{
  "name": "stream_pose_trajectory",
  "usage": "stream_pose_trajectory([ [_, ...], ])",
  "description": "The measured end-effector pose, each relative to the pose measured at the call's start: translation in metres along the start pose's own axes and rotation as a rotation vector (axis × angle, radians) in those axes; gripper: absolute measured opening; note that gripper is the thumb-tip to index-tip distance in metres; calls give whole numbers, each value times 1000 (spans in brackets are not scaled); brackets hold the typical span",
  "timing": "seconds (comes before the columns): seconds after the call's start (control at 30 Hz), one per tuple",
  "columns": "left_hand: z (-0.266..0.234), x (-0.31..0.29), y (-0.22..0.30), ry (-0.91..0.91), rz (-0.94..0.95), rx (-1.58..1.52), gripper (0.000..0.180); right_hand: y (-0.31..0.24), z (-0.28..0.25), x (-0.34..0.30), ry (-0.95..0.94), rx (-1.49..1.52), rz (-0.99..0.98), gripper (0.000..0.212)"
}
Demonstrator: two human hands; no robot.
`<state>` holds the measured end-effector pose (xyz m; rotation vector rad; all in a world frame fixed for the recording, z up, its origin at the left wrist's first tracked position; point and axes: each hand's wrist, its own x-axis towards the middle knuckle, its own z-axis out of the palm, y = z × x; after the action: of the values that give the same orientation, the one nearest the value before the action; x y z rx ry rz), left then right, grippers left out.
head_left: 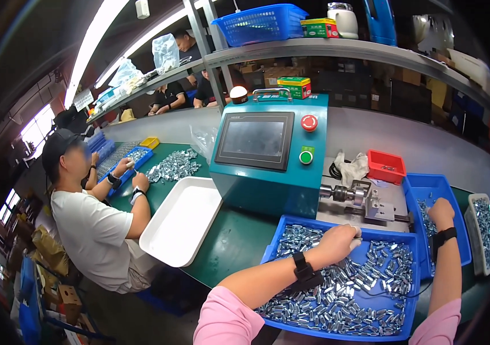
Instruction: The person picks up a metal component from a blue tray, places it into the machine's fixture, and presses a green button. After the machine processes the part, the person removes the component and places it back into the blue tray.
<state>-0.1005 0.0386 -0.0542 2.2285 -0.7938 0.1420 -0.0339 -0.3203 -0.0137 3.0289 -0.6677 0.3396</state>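
Note:
My left hand (338, 245) is over a wide blue tray (365, 301) of small shiny metal fittings (325, 313). Its fingers curl together, with white coverings on some tips; whatever they may hold is hidden. My right hand (441, 214) reaches down into a second blue bin (452, 257), near the small metal parts (427, 221) along its left side. The right fingers are bent and pressed together, and their tips are partly hidden. Behind the tray stands a teal machine (262, 192) with a dark screen, and its chuck and metal fixture (378, 208) lie between my hands.
Left of the machine lies a white tray (179, 221). A co-worker (93, 224) handles parts beside a pile of metal pieces (173, 165). A red bin (387, 165) and a pale glove (351, 168) sit behind the fixture. Another parts bin (484, 233) stands far right. A metal shelf (337, 48) crosses above.

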Motion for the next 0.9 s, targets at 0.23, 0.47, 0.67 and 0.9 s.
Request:
stream_pose_trajectory([
  [0.23, -2, -3, -8, 10, 15, 34, 18, -121, -31, -66, 179, 756, -262, 36],
  [0.47, -19, 34, 27, 148, 201, 373, 15, -122, 14, -80, 281, 1000, -322, 32],
  [0.67, -11, 95, 23, 293, 173, 545, 16, -119, 13, -76, 196, 1126, -263, 31],
  [0.9, -16, 112, -1, 43, -57, 564, 24, -127, 22, -70, 178, 1150, -225, 27],
])
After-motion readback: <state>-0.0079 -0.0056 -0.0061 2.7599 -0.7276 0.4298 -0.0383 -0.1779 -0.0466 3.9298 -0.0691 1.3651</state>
